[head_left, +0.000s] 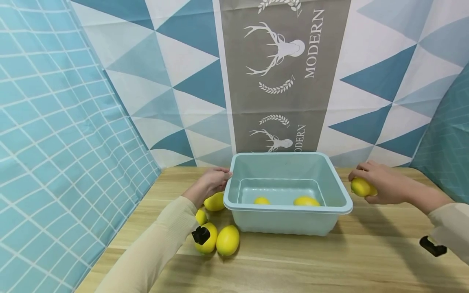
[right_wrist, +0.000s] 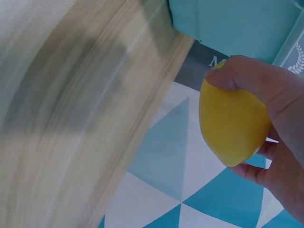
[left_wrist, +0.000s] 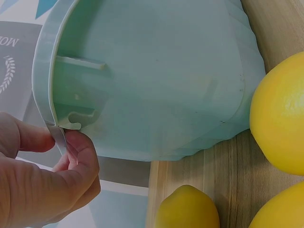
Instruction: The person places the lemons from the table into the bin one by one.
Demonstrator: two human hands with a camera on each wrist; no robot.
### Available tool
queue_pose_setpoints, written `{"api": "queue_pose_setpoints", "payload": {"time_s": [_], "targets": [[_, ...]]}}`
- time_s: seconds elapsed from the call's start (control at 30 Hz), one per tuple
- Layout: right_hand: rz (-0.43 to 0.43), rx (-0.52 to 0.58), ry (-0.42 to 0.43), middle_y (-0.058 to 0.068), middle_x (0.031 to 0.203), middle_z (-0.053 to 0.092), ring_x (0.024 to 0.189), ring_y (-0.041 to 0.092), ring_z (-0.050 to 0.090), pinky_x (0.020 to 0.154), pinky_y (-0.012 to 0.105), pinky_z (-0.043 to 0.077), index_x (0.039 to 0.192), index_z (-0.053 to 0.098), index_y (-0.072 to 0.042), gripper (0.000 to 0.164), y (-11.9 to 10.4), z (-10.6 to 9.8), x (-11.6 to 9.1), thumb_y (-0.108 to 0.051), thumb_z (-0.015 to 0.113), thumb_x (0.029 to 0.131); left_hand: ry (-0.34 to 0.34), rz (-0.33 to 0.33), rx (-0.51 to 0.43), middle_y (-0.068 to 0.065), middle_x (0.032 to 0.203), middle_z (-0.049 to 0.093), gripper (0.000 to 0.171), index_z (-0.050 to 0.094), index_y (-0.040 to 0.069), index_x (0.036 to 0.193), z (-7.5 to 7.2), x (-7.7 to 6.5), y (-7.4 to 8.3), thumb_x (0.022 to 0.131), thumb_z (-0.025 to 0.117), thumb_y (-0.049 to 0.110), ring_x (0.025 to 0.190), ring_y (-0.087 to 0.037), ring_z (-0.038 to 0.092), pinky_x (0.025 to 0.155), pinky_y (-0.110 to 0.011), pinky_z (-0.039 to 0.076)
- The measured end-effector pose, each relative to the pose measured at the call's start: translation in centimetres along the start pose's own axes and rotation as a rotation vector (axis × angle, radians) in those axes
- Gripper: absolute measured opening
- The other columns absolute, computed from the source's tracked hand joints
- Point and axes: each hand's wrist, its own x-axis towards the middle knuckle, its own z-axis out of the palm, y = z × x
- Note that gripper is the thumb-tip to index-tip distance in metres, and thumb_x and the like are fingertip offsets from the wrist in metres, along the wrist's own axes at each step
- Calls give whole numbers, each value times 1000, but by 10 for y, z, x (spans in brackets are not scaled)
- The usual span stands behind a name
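A light blue-green plastic basin (head_left: 287,221) stands on the wooden table, with two lemons visible inside: a small part of one (head_left: 261,200) and a larger one (head_left: 307,201). At the basin's left side, my left hand (head_left: 213,182) pinches the rim (left_wrist: 42,95) between thumb and fingers, as the left wrist view shows closely. My right hand (head_left: 386,183) is to the right of the basin and holds a lemon (right_wrist: 232,123) above the tabletop. In the right wrist view the thumb lies over one end of that lemon, with fingertips under the other.
Several lemons lie on the table left of the basin, among them one at the front (head_left: 228,241) and one near the left hand (head_left: 215,202). The left forearm partly covers this group. A patterned cloth (head_left: 190,81) hangs behind the table (head_left: 293,264).
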Motion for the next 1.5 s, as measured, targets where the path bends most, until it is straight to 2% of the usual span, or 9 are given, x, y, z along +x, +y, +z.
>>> {"api": "queue_pose_setpoints", "payload": {"time_s": [0.17, 0.37, 0.53, 0.73, 1.13, 1.3, 1.5], "targets": [[20, -2, -18, -9, 92, 56, 82, 7, 46, 66, 28, 47, 99, 63, -19, 64, -1, -6, 2, -16, 94, 43, 1, 2, 11, -12, 119, 57, 37, 52, 2, 133, 1, -1, 1, 99, 51, 17, 87, -15, 54, 79, -24, 53], [34, 5, -44, -9, 92, 57, 81, 7, 47, 66, 29, 47, 98, 63, -21, 63, -3, -14, 9, -16, 94, 44, 2, 0, 23, -11, 115, 57, 36, 52, 3, 133, 2, -2, 1, 99, 51, 17, 85, -15, 53, 73, -21, 51], [38, 10, -66, -9, 93, 57, 82, 7, 47, 67, 29, 48, 98, 62, -22, 62, -5, -22, 14, -15, 93, 45, -4, 3, 10, -11, 115, 56, 37, 52, 2, 133, 1, -2, 0, 99, 51, 16, 85, -15, 53, 73, -20, 51], [64, 17, -110, -7, 94, 58, 84, 10, 50, 71, 34, 50, 99, 63, -21, 61, -6, -30, 22, -15, 93, 47, -11, 4, -4, -11, 115, 56, 37, 51, 1, 133, 1, -2, -2, 99, 51, 15, 84, -14, 53, 70, -19, 51], [66, -7, -140, -6, 94, 58, 86, 12, 50, 76, 35, 54, 98, 63, -22, 57, -13, -47, 34, -14, 92, 49, -4, -7, -1, -12, 118, 55, 37, 51, 1, 134, 2, -2, -2, 99, 51, 15, 85, -14, 53, 72, -20, 51], [51, -1, -137, -6, 93, 57, 85, 11, 49, 73, 35, 54, 97, 63, -23, 58, -13, -51, 38, -13, 93, 48, 3, -6, 11, -12, 118, 56, 38, 51, 2, 134, 3, -1, 0, 99, 50, 16, 87, -15, 52, 75, -22, 51], [40, -19, -148, -4, 94, 58, 86, 13, 49, 70, 33, 50, 98, 62, -23, 57, -12, -57, 47, -13, 91, 51, 12, -6, 21, -10, 113, 55, 39, 50, 2, 135, 3, -2, 2, 99, 50, 16, 83, -14, 50, 68, -19, 49]]}}
